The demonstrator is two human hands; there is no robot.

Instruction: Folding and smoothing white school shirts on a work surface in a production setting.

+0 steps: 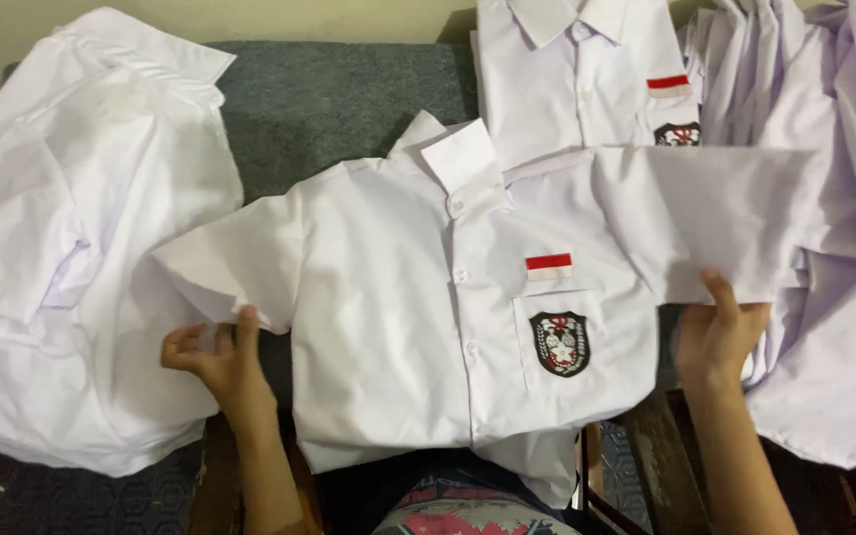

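A white short-sleeved shirt [408,297] lies spread face up in front of me, buttoned, with a red-and-white patch [549,266] above its chest pocket and a dark crest badge [560,343] on the pocket. My left hand [218,359] pinches the hem of the shirt's left-side sleeve [220,263]. My right hand [720,332] grips the lower edge of the other sleeve [725,213], which is stretched out flat to the right.
A heap of crumpled white shirts [61,238] lies at the left on a grey-blue cloth surface [339,99]. A folded shirt with the same patches [587,69] sits behind. More white shirts [834,198] pile up at the right. Dark wooden furniture [661,446] shows below.
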